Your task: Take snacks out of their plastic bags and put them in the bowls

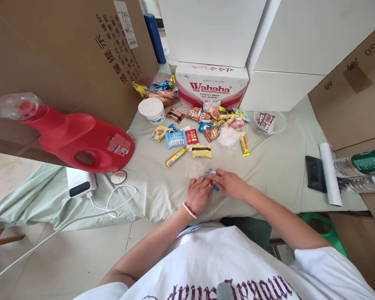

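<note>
My left hand (200, 193), with a beaded bracelet at the wrist, rests low on the cloth. Its fingers close over a small blue wrapper (210, 171) that is mostly hidden. From the right, my right hand (231, 184) meets it, fingertips pinched on the same wrapper. Crumpled clear plastic (194, 169) lies just beyond my left fingers. Farther off is a spread of wrapped snacks, among them a yellow packet (201, 151), a yellow stick packet (176, 156), a light blue packet (175, 139) and a red packet (192, 137).
A red jug (87, 137) and white power bank (80, 183) stand left. Behind are a white bowl (151, 111), a snack basket (162, 89) and a Wahaha carton (212, 85). Rightward are a clear tub (276, 123), black phone-like object (315, 174), white roll (330, 175) and bottles (367, 162).
</note>
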Demonstrator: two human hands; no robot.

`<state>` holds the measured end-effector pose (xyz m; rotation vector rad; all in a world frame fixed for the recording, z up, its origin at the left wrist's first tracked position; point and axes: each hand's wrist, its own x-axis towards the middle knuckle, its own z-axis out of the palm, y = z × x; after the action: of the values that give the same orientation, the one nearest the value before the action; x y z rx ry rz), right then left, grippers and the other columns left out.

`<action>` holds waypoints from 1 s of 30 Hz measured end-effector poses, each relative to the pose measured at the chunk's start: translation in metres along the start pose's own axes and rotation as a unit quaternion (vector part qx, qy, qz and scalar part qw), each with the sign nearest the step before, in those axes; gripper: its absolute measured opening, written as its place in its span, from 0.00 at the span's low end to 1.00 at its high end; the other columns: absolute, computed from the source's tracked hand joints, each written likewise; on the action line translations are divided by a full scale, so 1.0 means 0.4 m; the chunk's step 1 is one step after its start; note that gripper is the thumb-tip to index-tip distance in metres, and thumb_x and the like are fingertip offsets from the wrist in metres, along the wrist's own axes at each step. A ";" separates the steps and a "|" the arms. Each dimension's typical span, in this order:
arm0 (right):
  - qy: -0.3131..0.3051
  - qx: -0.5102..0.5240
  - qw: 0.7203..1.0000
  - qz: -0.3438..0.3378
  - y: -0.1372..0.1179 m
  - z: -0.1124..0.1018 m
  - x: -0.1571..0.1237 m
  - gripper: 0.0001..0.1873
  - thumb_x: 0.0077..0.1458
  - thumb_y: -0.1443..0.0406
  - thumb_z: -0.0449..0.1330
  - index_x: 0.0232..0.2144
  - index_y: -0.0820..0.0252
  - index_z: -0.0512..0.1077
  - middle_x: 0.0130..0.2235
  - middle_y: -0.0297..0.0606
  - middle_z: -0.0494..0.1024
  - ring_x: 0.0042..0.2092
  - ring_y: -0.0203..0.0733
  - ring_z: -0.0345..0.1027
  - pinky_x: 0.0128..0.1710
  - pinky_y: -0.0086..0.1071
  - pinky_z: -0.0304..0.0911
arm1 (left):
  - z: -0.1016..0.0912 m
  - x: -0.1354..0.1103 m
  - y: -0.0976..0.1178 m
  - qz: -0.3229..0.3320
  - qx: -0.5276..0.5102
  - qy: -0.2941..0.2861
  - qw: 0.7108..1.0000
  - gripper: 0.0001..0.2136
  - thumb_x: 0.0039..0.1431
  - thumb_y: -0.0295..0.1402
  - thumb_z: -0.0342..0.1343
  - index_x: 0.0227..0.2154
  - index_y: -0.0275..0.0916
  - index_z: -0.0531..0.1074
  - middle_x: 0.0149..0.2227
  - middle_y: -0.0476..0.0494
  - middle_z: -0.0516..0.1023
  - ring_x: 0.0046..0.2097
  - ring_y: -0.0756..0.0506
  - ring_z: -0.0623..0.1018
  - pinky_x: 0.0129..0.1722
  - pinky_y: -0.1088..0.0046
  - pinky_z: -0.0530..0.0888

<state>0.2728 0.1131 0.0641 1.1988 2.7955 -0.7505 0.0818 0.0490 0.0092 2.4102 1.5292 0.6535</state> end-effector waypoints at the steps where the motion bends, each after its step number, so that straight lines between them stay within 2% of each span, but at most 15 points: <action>1: -0.006 0.005 1.000 0.000 -0.007 0.020 -0.010 0.25 0.71 0.63 0.51 0.67 0.49 0.66 0.47 0.42 0.74 0.41 0.40 0.69 0.39 0.30 0.62 | 0.000 -0.009 -0.015 0.010 -0.047 0.004 0.999 0.14 0.65 0.26 0.51 0.45 0.44 0.80 0.47 0.42 0.85 0.49 0.39 0.78 0.47 0.57 0.71; 3: -0.009 0.013 1.000 0.011 -0.015 0.052 -0.018 0.25 0.72 0.63 0.51 0.68 0.47 0.65 0.48 0.42 0.73 0.42 0.42 0.68 0.39 0.30 0.62 | -0.004 -0.033 -0.052 0.009 -0.156 0.039 0.987 0.16 0.64 0.25 0.49 0.45 0.44 0.80 0.47 0.43 0.84 0.52 0.41 0.78 0.51 0.57 0.74; 4: -0.007 0.017 1.000 0.018 -0.016 0.065 -0.018 0.25 0.72 0.64 0.51 0.68 0.46 0.65 0.48 0.42 0.72 0.42 0.42 0.67 0.40 0.31 0.62 | -0.007 -0.046 -0.071 -0.022 -0.195 0.075 0.978 0.16 0.65 0.26 0.48 0.46 0.44 0.79 0.49 0.43 0.84 0.53 0.42 0.78 0.54 0.57 0.74; 5: -0.001 0.023 0.999 0.024 -0.016 0.074 -0.017 0.25 0.72 0.64 0.51 0.67 0.44 0.66 0.48 0.42 0.72 0.42 0.42 0.66 0.40 0.31 0.61 | -0.011 -0.056 -0.089 -0.077 -0.209 0.119 0.968 0.15 0.67 0.29 0.47 0.47 0.44 0.78 0.50 0.42 0.83 0.54 0.41 0.78 0.56 0.55 0.73; 7: 0.016 0.038 0.999 0.031 -0.014 0.087 -0.013 0.24 0.72 0.63 0.51 0.66 0.43 0.67 0.47 0.41 0.71 0.42 0.42 0.65 0.41 0.31 0.61 | -0.016 -0.063 -0.115 -0.228 -0.163 0.188 0.941 0.14 0.69 0.36 0.48 0.49 0.43 0.76 0.56 0.37 0.80 0.59 0.37 0.74 0.60 0.47 0.70; 9: 0.032 0.054 0.998 0.032 -0.013 0.097 -0.011 0.22 0.72 0.63 0.52 0.64 0.44 0.69 0.46 0.40 0.71 0.42 0.42 0.64 0.42 0.31 0.61 | -0.016 -0.048 -0.126 -0.338 -0.083 0.186 0.919 0.18 0.66 0.45 0.55 0.51 0.40 0.75 0.63 0.31 0.72 0.67 0.29 0.66 0.64 0.37 0.63; 11: 0.040 0.067 0.996 0.033 -0.012 0.105 -0.008 0.19 0.72 0.61 0.53 0.61 0.45 0.72 0.45 0.40 0.71 0.42 0.41 0.63 0.42 0.31 0.61 | -0.011 -0.017 -0.121 -0.364 -0.048 0.142 0.919 0.22 0.57 0.48 0.64 0.47 0.38 0.76 0.67 0.27 0.67 0.71 0.24 0.58 0.66 0.34 0.57; 13: 0.049 0.077 0.995 0.041 -0.012 0.111 -0.004 0.17 0.73 0.59 0.52 0.58 0.48 0.74 0.44 0.39 0.71 0.41 0.41 0.63 0.41 0.31 0.62 | -0.006 0.017 -0.103 -0.343 -0.082 0.125 0.927 0.17 0.52 0.43 0.67 0.41 0.39 0.76 0.64 0.28 0.71 0.69 0.25 0.62 0.66 0.39 0.61; 16: 0.062 0.080 0.994 0.032 -0.012 0.118 0.003 0.18 0.73 0.60 0.50 0.56 0.52 0.75 0.42 0.40 0.72 0.41 0.42 0.65 0.42 0.33 0.65 | -0.007 0.047 -0.056 -0.302 -0.178 0.140 0.926 0.05 0.56 0.33 0.59 0.35 0.42 0.73 0.45 0.41 0.81 0.51 0.38 0.79 0.54 0.56 0.75; 18: 0.076 0.089 0.993 0.006 -0.011 0.121 0.000 0.18 0.72 0.63 0.50 0.55 0.54 0.76 0.45 0.43 0.74 0.45 0.44 0.66 0.47 0.37 0.67 | -0.013 0.048 -0.018 -0.242 -0.234 0.129 0.933 0.05 0.57 0.30 0.55 0.36 0.43 0.73 0.39 0.47 0.81 0.42 0.44 0.80 0.48 0.64 0.77; 20: 0.099 0.108 0.989 -0.025 -0.009 0.123 -0.015 0.19 0.70 0.66 0.49 0.55 0.57 0.76 0.51 0.45 0.75 0.52 0.47 0.67 0.55 0.44 0.66 | -0.019 0.039 0.014 -0.160 -0.281 0.101 0.941 0.10 0.57 0.29 0.54 0.41 0.44 0.75 0.41 0.47 0.82 0.43 0.45 0.81 0.47 0.66 0.77; 22: 0.114 0.125 0.984 -0.051 -0.005 0.124 -0.045 0.21 0.67 0.68 0.50 0.57 0.57 0.74 0.56 0.47 0.74 0.58 0.49 0.65 0.61 0.49 0.64 | -0.022 0.028 0.034 -0.083 -0.296 0.071 0.949 0.15 0.60 0.28 0.52 0.47 0.43 0.75 0.47 0.44 0.83 0.48 0.44 0.81 0.51 0.64 0.76; 25: 0.111 0.164 0.978 -0.072 0.010 0.125 -0.097 0.24 0.63 0.66 0.53 0.59 0.55 0.73 0.57 0.45 0.76 0.58 0.49 0.68 0.61 0.46 0.66 | -0.014 0.017 0.041 -0.027 -0.213 0.031 0.976 0.18 0.63 0.27 0.48 0.53 0.41 0.75 0.54 0.40 0.81 0.57 0.40 0.77 0.57 0.57 0.73; 27: 0.163 0.190 0.968 -0.005 0.024 0.127 -0.121 0.22 0.65 0.65 0.50 0.57 0.54 0.74 0.52 0.44 0.78 0.54 0.46 0.72 0.57 0.43 0.69 | -0.003 0.015 0.041 -0.013 -0.128 0.000 0.992 0.19 0.63 0.28 0.49 0.55 0.40 0.75 0.57 0.39 0.80 0.61 0.38 0.75 0.57 0.53 0.71; 30: 0.299 0.116 0.923 0.211 0.043 0.134 -0.130 0.21 0.66 0.59 0.52 0.55 0.59 0.75 0.53 0.50 0.75 0.53 0.53 0.70 0.55 0.49 0.68 | 0.015 0.018 0.043 -0.002 -0.045 -0.019 0.999 0.18 0.64 0.28 0.52 0.55 0.40 0.76 0.59 0.39 0.79 0.62 0.37 0.74 0.56 0.52 0.69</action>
<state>0.3119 0.0648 0.0191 2.3253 2.7137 -0.7932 0.1011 0.0483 0.0128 2.3404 1.4574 0.6575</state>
